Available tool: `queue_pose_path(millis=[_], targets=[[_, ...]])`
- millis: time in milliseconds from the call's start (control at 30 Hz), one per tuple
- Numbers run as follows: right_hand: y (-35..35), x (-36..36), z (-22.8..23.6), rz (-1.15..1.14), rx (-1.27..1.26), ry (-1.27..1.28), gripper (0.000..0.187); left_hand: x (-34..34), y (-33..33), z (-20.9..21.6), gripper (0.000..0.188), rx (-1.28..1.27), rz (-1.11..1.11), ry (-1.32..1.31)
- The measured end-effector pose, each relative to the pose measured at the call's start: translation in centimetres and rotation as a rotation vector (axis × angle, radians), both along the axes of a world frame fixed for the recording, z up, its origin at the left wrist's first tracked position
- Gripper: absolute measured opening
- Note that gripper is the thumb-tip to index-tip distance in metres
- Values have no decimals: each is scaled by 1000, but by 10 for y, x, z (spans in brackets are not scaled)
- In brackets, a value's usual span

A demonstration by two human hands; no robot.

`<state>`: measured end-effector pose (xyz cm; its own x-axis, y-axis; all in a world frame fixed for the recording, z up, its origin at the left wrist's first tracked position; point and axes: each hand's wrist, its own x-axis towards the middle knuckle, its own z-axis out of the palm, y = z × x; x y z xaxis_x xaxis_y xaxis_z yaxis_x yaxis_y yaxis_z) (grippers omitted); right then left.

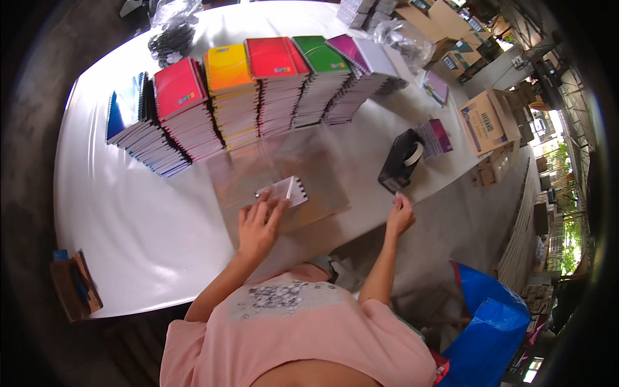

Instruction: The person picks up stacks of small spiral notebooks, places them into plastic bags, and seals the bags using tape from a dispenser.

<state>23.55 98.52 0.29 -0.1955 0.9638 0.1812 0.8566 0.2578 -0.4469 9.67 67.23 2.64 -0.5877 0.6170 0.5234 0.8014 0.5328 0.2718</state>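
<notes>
My left hand [259, 227] has its fingers stretched out, their tips at the lower left edge of a small white notepad [289, 189] with black spiral binding. The notepad lies on a clear plastic sheet or bag [322, 200] spread over the table. My right hand [401, 217] is pinched at the near end of a black tape dispenser [391, 177] carrying a pale roll. Whatever is between those fingertips is too small to make out.
Tall stacks of spiral notebooks, with blue, red [179, 89], yellow [229, 66], green [320, 55] and purple covers, curve across the white table [155, 238]. A purple booklet [435, 137] lies beside the dispenser. Cardboard boxes [488, 122] stand right; a blue bag [487, 332] hangs lower right.
</notes>
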Motion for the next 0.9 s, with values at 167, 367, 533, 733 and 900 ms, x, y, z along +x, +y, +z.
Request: queue_pose_path(millis=[167,367,533,733,900], targets=[[-81,-43,57,787,124,436,12,-2,-3,-11,54,176,-62,-124],[-162,-76,87,1119,-815,724,22,-3,-5,-26,58,303,-64,-122],[-176,-82,89,1031,-1078,827,22,-2,-5,-26,60,326,-53,-175],[-201,-77,152,1346,-1327,1306,25,1,-4,-22,63,315,-69,-214],[-232,-78,231,1980,-701,1451,26,-3,-4,-21,77,273,-34,-167]])
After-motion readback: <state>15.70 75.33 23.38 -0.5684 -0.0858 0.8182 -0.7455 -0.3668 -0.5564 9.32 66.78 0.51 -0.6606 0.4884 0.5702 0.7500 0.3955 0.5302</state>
